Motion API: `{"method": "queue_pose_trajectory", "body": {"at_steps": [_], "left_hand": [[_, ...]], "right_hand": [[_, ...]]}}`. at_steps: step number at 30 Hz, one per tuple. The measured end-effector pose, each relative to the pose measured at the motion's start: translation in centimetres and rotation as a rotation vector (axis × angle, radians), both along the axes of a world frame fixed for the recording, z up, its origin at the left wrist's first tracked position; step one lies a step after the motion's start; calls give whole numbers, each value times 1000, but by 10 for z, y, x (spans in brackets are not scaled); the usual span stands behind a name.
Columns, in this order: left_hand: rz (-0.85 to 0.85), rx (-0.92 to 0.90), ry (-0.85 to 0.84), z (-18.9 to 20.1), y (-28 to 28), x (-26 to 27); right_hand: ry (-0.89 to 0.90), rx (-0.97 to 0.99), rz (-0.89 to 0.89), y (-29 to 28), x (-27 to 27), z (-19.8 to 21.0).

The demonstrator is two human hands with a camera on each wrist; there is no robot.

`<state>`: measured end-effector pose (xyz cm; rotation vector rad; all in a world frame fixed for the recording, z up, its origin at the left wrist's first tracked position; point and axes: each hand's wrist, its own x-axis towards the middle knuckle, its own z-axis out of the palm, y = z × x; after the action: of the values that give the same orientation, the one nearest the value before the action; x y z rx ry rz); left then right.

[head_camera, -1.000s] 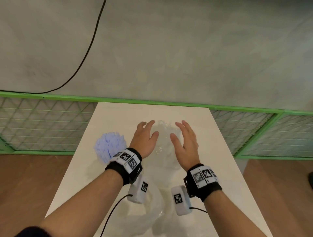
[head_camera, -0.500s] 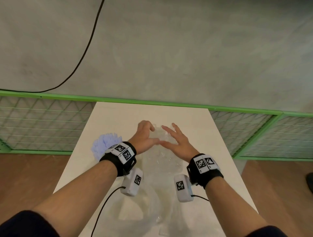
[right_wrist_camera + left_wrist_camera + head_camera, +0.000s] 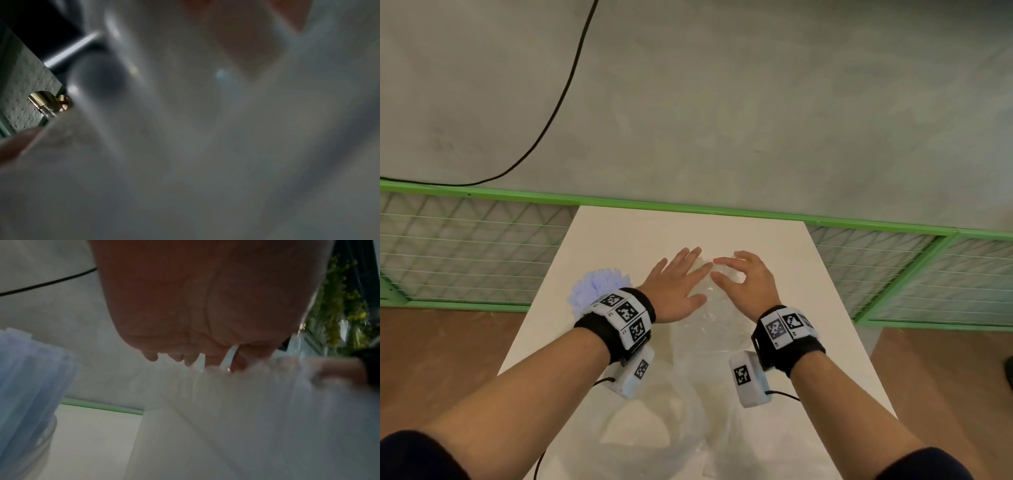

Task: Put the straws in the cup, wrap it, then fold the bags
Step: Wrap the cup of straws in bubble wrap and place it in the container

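A: Head view first. What is the left hand [image 3: 675,291] doing?

B: It lies flat, fingers straight and spread, pressing on the clear plastic bag [image 3: 705,329] on the white desk [image 3: 619,236]. That grip is released, nothing clasped.

A: And the right hand [image 3: 744,282]?

B: Just beside the left, fingertips nearly meeting. Its fingers [image 3: 726,262] arch down onto a crumpled hump of the bag. Whether they pinch the film I cannot tell; the right wrist view is only a blur of plastic [image 3: 205,146].

A: Where are the straws?

B: The pale blue straws [image 3: 599,286] stand bunched in the cup, just outside the left wrist and partly behind its band. The left wrist view shows them [image 3: 30,378] upright at the far left, with the cup [image 3: 44,439] rim below and the palm [image 3: 205,296] over the bag [image 3: 246,418].

A: More bag nearer the person?

B: Yes, loose clear film [image 3: 654,421] lies between the forearms.
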<state>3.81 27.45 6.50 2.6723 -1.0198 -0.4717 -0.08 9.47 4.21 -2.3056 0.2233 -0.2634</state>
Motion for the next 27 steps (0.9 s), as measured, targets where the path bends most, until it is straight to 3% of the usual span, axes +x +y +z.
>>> {"method": "queue_pose_trajectory", "body": {"at_steps": [4,8,12,15,19,27], "left_hand": [[24,-91,-37,9,16,-12],[-4,-11,-29,-4,24,-32],[157,-338,0,-6,31,-27],[262,-372,26,-6,27,-29],[253,-231,65,-18,5,-46],[206,-241,47,-29,-9,-11]], "right_hand": [[0,-107,138,-4,-14,11],[197,-395,373,2,-42,4],[134,-274,437,-7,-47,8],[41,-187,375,-5,-47,17],[119,-337,246,16,-52,8],[98,-388,56,42,-35,-11]]}}
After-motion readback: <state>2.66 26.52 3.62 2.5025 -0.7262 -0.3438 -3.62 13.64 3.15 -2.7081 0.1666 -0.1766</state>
